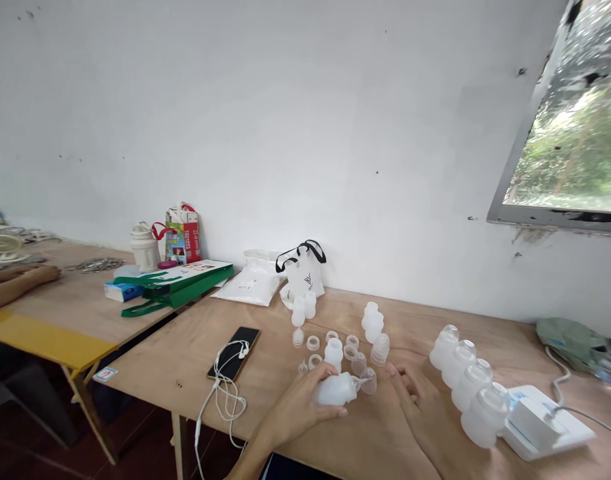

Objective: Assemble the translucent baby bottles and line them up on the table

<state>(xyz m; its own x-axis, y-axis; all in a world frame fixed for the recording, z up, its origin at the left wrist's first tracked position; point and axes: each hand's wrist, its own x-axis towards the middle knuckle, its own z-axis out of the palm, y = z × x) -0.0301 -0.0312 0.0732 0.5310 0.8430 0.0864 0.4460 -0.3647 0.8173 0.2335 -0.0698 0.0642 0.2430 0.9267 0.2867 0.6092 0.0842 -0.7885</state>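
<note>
My left hand (300,403) is wrapped around a small translucent white bottle (336,390) lying on its side on the plywood table (185,360). My right hand (418,403) rests flat on the table just right of it, fingers stretched toward a clear cap (369,381) at the bottle's neck. Around them stand several loose bottles, rings (313,343) and clear caps (380,349). A row of capped bottles (468,385) lies to the right of my right hand.
A black phone (235,351) with white earphones (224,393) lies at the left. White bags (301,273), a green bag (185,283) and a red carton (184,233) stand by the wall. A white device (540,420) sits at right. Another person's arm (15,280) rests on the far-left table.
</note>
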